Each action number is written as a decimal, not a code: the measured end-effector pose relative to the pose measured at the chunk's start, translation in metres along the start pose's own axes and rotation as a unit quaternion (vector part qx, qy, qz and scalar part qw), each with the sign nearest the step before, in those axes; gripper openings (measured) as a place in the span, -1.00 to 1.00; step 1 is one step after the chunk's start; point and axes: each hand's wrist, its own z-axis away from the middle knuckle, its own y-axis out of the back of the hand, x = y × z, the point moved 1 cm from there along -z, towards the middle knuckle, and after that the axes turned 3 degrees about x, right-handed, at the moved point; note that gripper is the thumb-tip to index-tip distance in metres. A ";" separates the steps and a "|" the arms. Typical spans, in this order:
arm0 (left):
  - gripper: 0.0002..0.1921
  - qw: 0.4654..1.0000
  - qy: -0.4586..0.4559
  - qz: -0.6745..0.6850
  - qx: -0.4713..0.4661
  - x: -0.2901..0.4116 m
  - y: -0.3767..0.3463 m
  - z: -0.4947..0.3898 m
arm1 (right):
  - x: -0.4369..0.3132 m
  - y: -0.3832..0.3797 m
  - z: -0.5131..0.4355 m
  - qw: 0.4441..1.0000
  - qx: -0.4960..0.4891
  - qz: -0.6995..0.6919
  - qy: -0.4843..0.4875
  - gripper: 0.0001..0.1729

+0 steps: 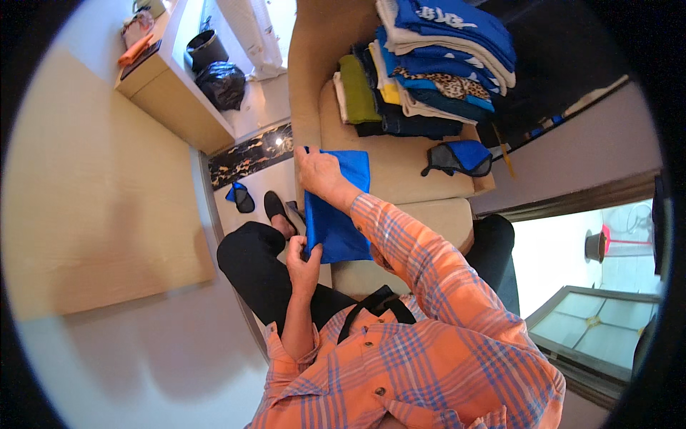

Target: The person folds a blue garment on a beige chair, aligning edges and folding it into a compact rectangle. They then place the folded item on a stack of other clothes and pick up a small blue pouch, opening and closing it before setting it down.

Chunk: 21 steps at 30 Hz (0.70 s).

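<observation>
A folded blue cloth [338, 225] lies across the beige upholstered seat, partly over its edge. My right hand [322, 174] pinches its upper left corner, with the back of the hand facing up. Lower down, my left hand [304, 265] grips the bottom left corner between thumb and fingers. The right forearm hides part of the cloth's right side. Beyond the cloth, folded clothes [370, 91] stand in stacked piles on the seat, blue, white, green and leopard-print among them. A blue and grey fabric item with black trim [462, 158] rests on the seat at the right.
On the floor at the left lies another blue and grey fabric item [241, 197], near my foot in a dark shoe [276, 206]. A wooden cabinet [177, 112], black plastic bag [221, 84] and dark bin [207, 51] stand farther off. At the right is a framed glass panel [595, 327].
</observation>
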 end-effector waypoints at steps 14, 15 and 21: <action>-0.65 0.860 -0.465 -0.203 -0.054 0.121 -0.041 0.019 | 0.160 0.153 0.161 0.828 0.141 -0.524 -0.142 -0.68; -0.66 0.853 -0.456 -0.233 -0.101 0.111 -0.047 0.024 | 0.172 0.149 0.187 0.816 0.143 -0.534 -0.171 -0.68; -0.71 0.765 -0.436 -0.362 -0.306 0.049 -0.070 0.061 | 0.221 0.103 0.272 0.876 0.015 -0.345 -0.337 -0.58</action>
